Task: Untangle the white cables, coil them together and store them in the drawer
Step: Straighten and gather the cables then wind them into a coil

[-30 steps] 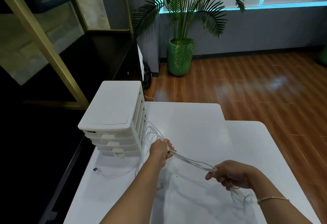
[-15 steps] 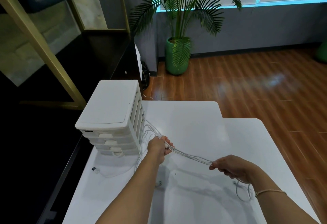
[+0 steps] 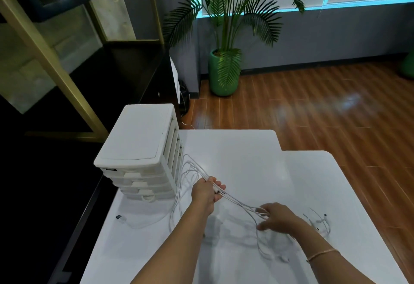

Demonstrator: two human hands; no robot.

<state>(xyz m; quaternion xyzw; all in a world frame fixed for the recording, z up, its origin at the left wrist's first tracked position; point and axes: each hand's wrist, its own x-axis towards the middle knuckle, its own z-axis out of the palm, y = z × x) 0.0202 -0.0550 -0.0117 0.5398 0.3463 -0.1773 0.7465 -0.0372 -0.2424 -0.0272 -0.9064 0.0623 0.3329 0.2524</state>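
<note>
Several white cables (image 3: 237, 202) lie tangled on the white table (image 3: 246, 160). My left hand (image 3: 206, 192) is shut on a bundle of them beside the white drawer unit (image 3: 139, 144), whose drawers are all shut. From that fist the strands slope down to my right hand (image 3: 277, 218), whose fingers are spread; the strands brush its fingertips and drop slack to the table. Loops hang between my left hand and the drawer unit. Loose cable ends with plugs (image 3: 322, 221) lie to the right of my right wrist.
One cable end with a dark connector (image 3: 121, 217) lies on the table in front of the drawer unit. A dark shelf with gold posts (image 3: 51, 59) stands to the left. A potted palm (image 3: 224, 70) stands on the wooden floor beyond the table.
My right hand has loosened its pinch and spread its fingers, and the stretch of cables between my hands has gone slack. My left hand keeps its grip in place.
</note>
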